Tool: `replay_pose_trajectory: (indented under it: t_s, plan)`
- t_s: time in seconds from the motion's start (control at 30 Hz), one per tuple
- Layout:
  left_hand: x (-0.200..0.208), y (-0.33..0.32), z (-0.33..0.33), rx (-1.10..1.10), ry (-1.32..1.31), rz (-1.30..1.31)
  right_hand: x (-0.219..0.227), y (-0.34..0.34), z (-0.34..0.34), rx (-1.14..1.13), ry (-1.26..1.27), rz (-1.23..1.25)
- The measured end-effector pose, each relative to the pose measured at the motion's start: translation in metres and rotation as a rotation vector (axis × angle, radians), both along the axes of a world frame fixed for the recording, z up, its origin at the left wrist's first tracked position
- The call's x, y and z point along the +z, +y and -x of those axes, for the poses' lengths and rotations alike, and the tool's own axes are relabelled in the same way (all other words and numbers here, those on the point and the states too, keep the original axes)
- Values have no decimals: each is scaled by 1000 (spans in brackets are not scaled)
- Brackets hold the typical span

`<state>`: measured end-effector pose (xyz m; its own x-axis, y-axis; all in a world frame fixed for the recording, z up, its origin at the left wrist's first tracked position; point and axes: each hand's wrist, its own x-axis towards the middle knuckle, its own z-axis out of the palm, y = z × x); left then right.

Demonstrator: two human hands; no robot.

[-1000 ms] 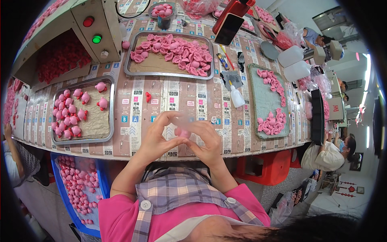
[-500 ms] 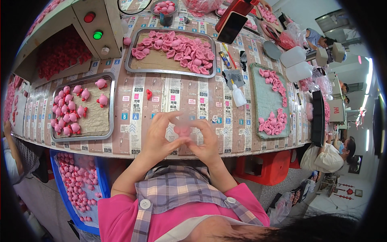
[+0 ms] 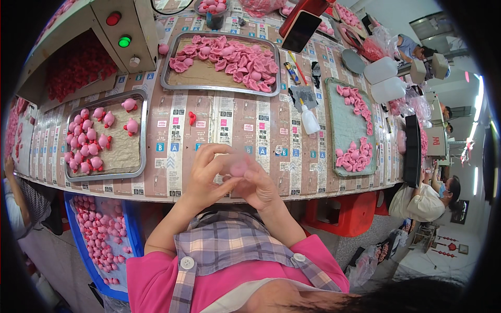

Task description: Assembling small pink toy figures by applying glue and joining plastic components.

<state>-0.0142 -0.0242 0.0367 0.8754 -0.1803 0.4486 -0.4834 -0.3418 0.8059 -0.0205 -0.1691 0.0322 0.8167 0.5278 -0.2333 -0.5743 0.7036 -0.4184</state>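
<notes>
Over the near table edge, my left hand (image 3: 209, 175) has its fingers curled round a small pink rubbery piece (image 3: 238, 168), thumb below it. My right hand (image 3: 261, 189) closes on the same piece from the other side; its fingertips are partly blurred. A small red piece (image 3: 192, 118) lies on the table beyond my hands. The left metal tray (image 3: 136, 169) holds several round pink figures (image 3: 90, 134) with red parts. Ruffled pink pieces (image 3: 229, 58) and a few pink balls fill the far metal tray (image 3: 219, 89).
On the right, a greenish tray (image 3: 352, 125) bears more pink pieces. A white squeeze bottle (image 3: 310, 121), pens (image 3: 296, 67) and a propped phone (image 3: 301, 32) stand nearby. A machine with lit buttons (image 3: 124, 41) is far left; a blue crate (image 3: 134, 229) sits below left.
My right hand has turned and its fingers have folded in closer to my left hand. The pink piece stays between both hands. The view has shifted slightly.
</notes>
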Motion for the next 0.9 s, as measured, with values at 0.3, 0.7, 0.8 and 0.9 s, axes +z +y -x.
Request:
replay_pose_trajectory:
  t_s: [0.3,0.7,0.8,0.9]
  plan:
    - [4,-4,-3,-25,12,17,-11,-13,-7,27,-51,38]
    - [-16,44,-12,204,-83,-136,-18,-5,-11,-90,-277,486]
    - [-16,107,-9,689,68,-280,-20,-20,-19,-153,-333,569]
    - [-22,158,8,869,243,-490,-18,-24,-26,-200,-309,576]
